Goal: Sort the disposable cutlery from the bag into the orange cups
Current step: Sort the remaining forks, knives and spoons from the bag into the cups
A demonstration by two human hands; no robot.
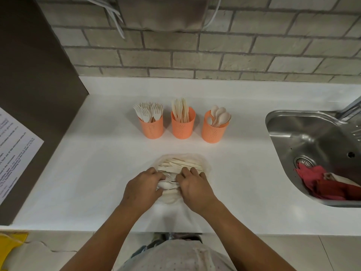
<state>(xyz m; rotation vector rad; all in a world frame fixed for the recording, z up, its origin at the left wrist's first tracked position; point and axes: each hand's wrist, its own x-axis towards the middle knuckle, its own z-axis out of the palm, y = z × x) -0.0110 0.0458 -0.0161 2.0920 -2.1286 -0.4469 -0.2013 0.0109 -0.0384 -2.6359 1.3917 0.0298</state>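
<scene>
Near the front edge of the white counter (93, 173), the left hand (144, 185), fingers curled, pinches a clear, limp plastic bag of pale wooden cutlery (181, 163); the right hand (195, 187) grips its other side likewise. Toward the back edge stand three orange perforated cups (182, 130), holding forks, knives and spoons. The pieces look light, stiff and easily spilled; handles suit grasping. The bag's mouth is hidden.

Tabletop (97, 163), mid-frame, a row of three. Left cup (151, 128): forks (148, 112). Middle cup (183, 127): knives (180, 110). Right cup (212, 132): spoons (220, 116). Bag (183, 162) of cutlery: below the row, lower centre (left hand (143, 186) and right hand (195, 185) on its near end). Sink (312, 137): right edge, cloth (316, 182) inside.
</scene>
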